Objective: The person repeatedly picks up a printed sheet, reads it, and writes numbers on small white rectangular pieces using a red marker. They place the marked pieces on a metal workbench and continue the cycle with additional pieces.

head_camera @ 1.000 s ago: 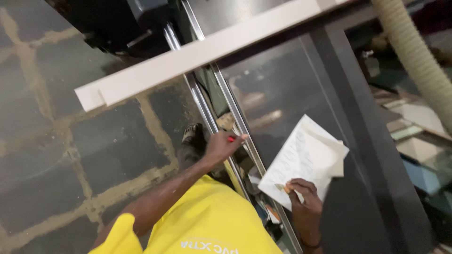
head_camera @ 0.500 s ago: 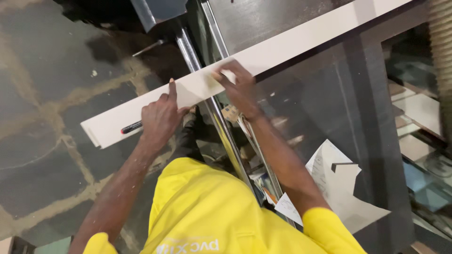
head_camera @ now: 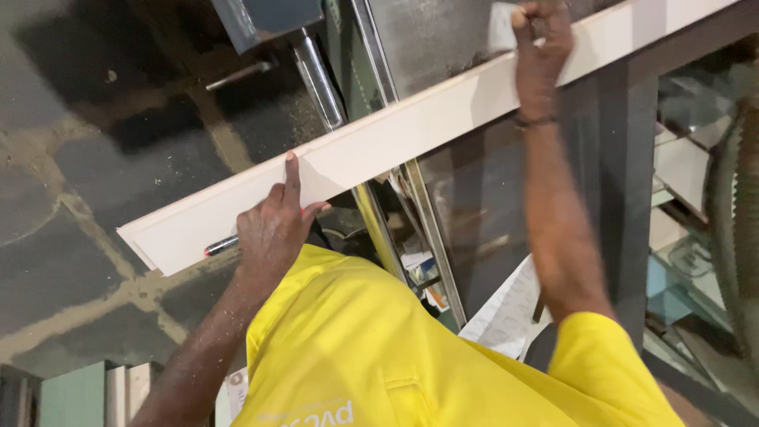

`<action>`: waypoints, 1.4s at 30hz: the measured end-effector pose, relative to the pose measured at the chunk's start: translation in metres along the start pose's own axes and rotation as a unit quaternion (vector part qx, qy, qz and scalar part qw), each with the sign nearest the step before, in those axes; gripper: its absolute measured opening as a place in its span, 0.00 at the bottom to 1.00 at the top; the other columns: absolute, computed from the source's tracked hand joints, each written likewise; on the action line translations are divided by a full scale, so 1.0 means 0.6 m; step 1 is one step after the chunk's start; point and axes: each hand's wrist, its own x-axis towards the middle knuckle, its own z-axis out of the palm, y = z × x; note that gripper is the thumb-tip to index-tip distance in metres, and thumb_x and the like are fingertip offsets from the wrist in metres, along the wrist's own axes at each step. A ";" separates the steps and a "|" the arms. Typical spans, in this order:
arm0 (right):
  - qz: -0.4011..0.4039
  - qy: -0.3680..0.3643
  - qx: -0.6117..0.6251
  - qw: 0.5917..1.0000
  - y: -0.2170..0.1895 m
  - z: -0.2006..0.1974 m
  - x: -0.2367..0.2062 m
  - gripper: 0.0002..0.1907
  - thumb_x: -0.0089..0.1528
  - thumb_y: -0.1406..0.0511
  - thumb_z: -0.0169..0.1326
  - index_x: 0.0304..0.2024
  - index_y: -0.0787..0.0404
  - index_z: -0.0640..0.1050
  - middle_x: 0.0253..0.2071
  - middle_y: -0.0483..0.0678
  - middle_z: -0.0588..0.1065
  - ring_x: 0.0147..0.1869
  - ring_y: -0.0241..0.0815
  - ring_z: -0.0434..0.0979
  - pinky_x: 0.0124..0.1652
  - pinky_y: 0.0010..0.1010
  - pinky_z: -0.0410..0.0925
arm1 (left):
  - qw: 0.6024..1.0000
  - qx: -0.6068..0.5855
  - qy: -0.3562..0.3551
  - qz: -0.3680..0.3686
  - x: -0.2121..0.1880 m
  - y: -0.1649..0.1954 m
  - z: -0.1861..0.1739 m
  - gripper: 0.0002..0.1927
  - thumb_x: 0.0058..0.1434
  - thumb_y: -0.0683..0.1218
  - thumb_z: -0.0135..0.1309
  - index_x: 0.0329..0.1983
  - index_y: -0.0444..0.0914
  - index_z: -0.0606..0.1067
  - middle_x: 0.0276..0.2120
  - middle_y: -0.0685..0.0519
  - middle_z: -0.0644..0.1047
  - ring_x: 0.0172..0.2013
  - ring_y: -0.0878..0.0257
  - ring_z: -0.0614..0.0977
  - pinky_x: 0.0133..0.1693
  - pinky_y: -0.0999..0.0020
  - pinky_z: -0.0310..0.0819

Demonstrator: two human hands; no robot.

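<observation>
Holding the long white board (head_camera: 395, 138) flat across the saw table (head_camera: 443, 47), the left hand (head_camera: 273, 229) presses its near end beside a pen (head_camera: 221, 246) while the right hand (head_camera: 541, 43) wraps around the far part, best kept steady.

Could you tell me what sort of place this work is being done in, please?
Probably a woodworking shop. Both hands, left and right, hold a long pale board across a dark machine table with metal rails. Sawdust speckles the concrete floor, and a ribbed hose hangs nearby.
</observation>
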 end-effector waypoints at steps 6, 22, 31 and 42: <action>-0.126 -0.428 0.002 0.895 -0.063 -0.047 -0.034 0.06 0.62 0.66 0.67 0.39 0.54 0.81 0.41 0.40 0.78 0.58 0.44 0.75 0.63 0.47 0.52 | 0.996 0.027 -0.065 -0.055 0.011 0.022 0.004 0.56 0.58 0.63 0.63 0.75 0.27 0.50 0.26 0.43 0.79 0.20 0.55 0.81 0.17 0.59 0.72; -0.273 -0.186 -0.280 0.901 -0.106 0.023 -0.193 0.11 0.73 0.56 0.53 0.56 0.46 0.78 0.66 0.41 0.75 0.78 0.43 0.64 0.73 0.57 0.40 | 0.996 0.028 -0.043 -0.066 0.009 0.019 0.007 0.55 0.59 0.63 0.63 0.75 0.28 0.50 0.23 0.45 0.78 0.17 0.56 0.79 0.15 0.59 0.70; -0.061 -0.184 -0.280 0.940 -0.128 0.098 -0.290 0.36 0.75 0.48 0.32 0.77 0.63 0.61 0.80 0.51 0.55 0.84 0.54 0.42 0.73 0.67 0.31 | 0.998 0.032 -0.007 -0.059 0.001 0.026 0.000 0.53 0.60 0.61 0.64 0.77 0.32 0.51 0.28 0.46 0.80 0.21 0.51 0.80 0.20 0.56 0.70; -0.045 -0.049 -0.275 0.959 -0.118 -0.038 -0.331 0.24 0.73 0.60 0.47 0.71 0.55 0.69 0.72 0.41 0.69 0.81 0.54 0.62 0.75 0.58 0.34 | 0.717 -0.669 -0.022 -0.194 0.031 0.058 -0.037 0.37 0.64 0.67 0.57 0.56 0.31 0.68 0.25 0.54 0.69 0.22 0.64 0.68 0.23 0.68 0.65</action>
